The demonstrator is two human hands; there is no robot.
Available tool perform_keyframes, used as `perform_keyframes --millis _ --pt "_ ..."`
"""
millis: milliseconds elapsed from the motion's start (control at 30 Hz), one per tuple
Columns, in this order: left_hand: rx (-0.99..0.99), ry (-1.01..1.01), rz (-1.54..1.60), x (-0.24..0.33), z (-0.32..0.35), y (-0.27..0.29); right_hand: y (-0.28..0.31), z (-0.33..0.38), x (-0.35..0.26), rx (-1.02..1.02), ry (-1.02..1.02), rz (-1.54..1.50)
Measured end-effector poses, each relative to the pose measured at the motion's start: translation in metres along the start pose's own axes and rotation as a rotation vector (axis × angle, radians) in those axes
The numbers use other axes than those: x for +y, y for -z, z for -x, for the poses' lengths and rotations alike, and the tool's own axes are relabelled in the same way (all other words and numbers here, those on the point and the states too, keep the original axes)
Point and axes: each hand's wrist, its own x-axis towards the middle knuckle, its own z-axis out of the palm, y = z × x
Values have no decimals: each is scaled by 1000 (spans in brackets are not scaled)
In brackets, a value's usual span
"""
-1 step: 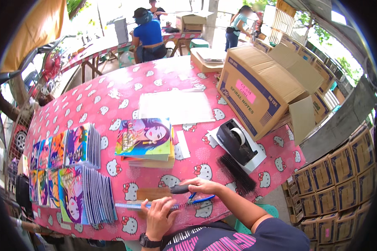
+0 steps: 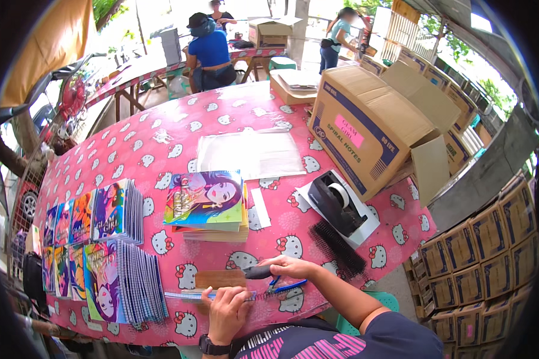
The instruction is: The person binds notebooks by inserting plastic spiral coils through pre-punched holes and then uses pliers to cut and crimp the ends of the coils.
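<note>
The left hand (image 2: 226, 311) presses flat on a spiral notebook (image 2: 185, 295) at the counter's (image 2: 161, 137) near edge; the right hand (image 2: 287, 267) grips a dark-handled tool (image 2: 259, 272) just above it.

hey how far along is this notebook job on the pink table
Looks partway. Done: rows of spiral notebooks stand packed at the table's left edge. In hand: the left hand steadies a notebook at the near edge while the right hand holds a dark tool over it. Left: a stack of notebooks mid-table and clear sleeves behind it.
</note>
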Motion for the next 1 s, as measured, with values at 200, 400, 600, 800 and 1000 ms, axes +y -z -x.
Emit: perform_keyframes --millis 200,400,600,800,1000 --pt "85 56 10 -3 -2 4 -20 8 -32 -97 305 -56" --pt "134 86 63 -17 8 1 -31 -6 -28 199 196 598" --pt "147 94 61 -18 9 3 -22 -18 -42 152 147 661" --pt "146 126 57 -22 9 12 -27 -29 -53 17 142 651" --pt "141 184 67 -26 13 23 -39 -28 -66 -176 262 465"
